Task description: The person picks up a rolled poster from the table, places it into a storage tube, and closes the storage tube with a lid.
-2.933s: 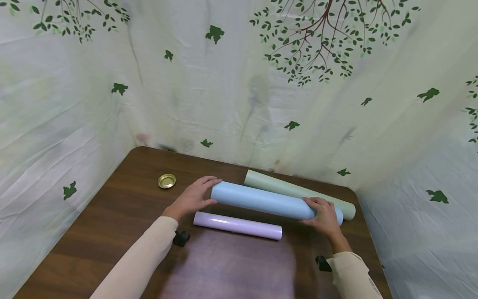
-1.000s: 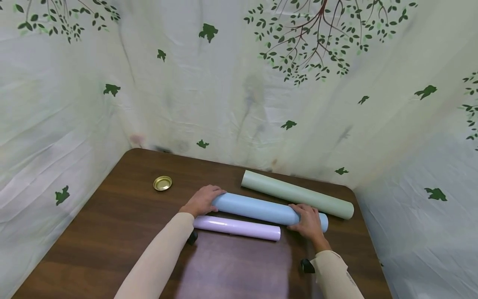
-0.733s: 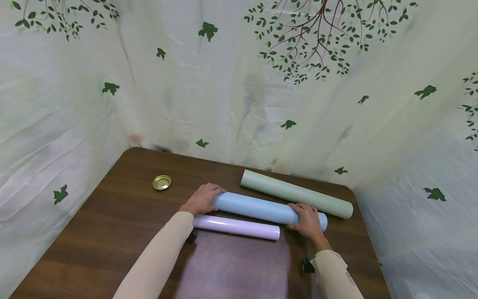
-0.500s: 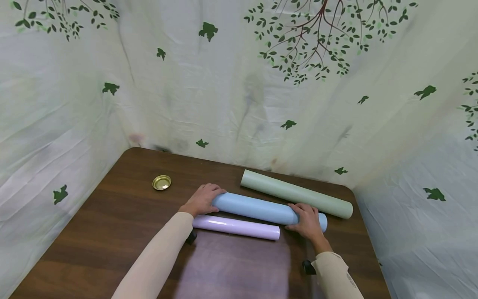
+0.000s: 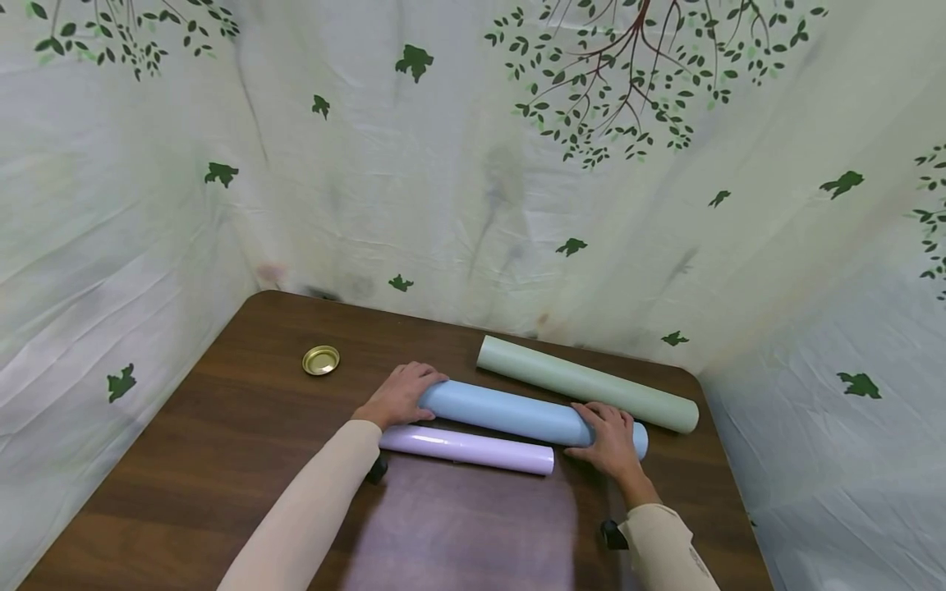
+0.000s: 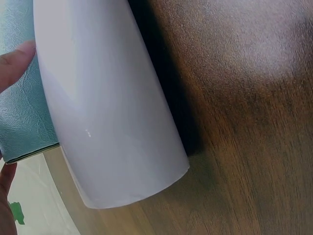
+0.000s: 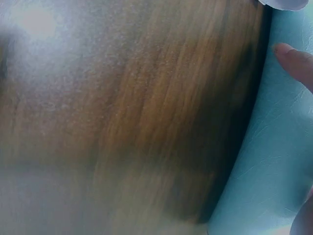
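Observation:
A light blue roll (image 5: 510, 410) of leather-textured sheet lies across the back half of the table, between the two other rolls. My left hand (image 5: 401, 396) holds its left end, fingers over the top and thumb on the near side. My right hand (image 5: 610, 435) grips it near the right end, which sticks out past the hand. In the left wrist view the thumb (image 6: 17, 63) lies against the blue surface; in the right wrist view a thumb (image 7: 296, 63) does the same. Closer to me is a glossy lilac roll (image 5: 473, 451), its left end hidden behind my left wrist.
Behind the blue roll, a pale green roll (image 5: 584, 383) lies slanted near the back edge. A small gold round dish or lid (image 5: 321, 360) sits at the back left. Leaf-printed cloth (image 5: 458, 205) hangs around the brown wooden table (image 5: 222, 460).
Since the oldest frame, both hands have brought the blue roll toward me and slightly left, so a gap shows between it and the green roll. Over the last second, hands and roll stay nearly still.

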Demonstrator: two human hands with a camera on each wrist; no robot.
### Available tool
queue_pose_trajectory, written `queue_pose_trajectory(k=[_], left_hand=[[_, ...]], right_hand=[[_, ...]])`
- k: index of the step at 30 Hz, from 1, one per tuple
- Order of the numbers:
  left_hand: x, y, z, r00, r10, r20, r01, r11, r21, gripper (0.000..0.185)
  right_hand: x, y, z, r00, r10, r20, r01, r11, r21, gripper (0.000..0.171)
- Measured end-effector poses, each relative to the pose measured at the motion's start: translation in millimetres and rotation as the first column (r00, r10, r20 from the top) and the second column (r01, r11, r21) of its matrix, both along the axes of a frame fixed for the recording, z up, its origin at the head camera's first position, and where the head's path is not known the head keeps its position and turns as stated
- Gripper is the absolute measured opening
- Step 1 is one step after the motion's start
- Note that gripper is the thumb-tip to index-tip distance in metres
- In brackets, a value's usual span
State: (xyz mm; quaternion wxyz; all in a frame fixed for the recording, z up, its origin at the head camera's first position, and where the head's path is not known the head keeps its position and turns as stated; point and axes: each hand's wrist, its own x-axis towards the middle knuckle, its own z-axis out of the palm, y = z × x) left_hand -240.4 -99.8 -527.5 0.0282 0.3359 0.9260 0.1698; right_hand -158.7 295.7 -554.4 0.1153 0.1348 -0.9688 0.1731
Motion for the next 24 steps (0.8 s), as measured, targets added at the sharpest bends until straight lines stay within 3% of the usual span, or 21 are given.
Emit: queue_pose_trajectory(k=[13,24], left_hand=[[0.5,-1.0,-1.7,1.0,0.015,0.014,-0.015,1.0,0.027,0.06],[1.1,0.9,4.6,1.0,0.008,-0.005,-0.007,0.998,0.061,0.062]], right_hand=[[-1.2,1.1,4.0,1.0,0.007,0.03,-0.005,0.998,-0.058,0.08],[-0.8,2.1,6.2,0.999,0.03,-0.012,-0.031,0.996,-0.082,0.079]])
